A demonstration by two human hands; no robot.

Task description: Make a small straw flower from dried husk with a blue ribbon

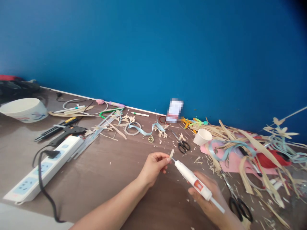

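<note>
My left hand (pixel 154 167) pinches a small pale piece of dried husk (pixel 172 153) between thumb and fingertips, and the piece stands upright. In my right hand (pixel 208 195) is a white hot glue pen (pixel 189 174) with an orange window. A translucent glue stick (pixel 217 205) juts from its rear end. The pen's thin metal tip points up and left, right at the lower end of the husk piece; whether they touch I cannot tell. Both hands are above the brown table (pixel 115 185).
Black-handled scissors (pixel 183 147) lie beyond my hands, another pair (pixel 240 209) at right. A paper cup (pixel 202 137) stands near piled husk strips (pixel 259 143). At left are a power strip (pixel 45 169), a black glue gun (pixel 68 132), glue sticks (pixel 92 142) and a white bowl (pixel 25 110).
</note>
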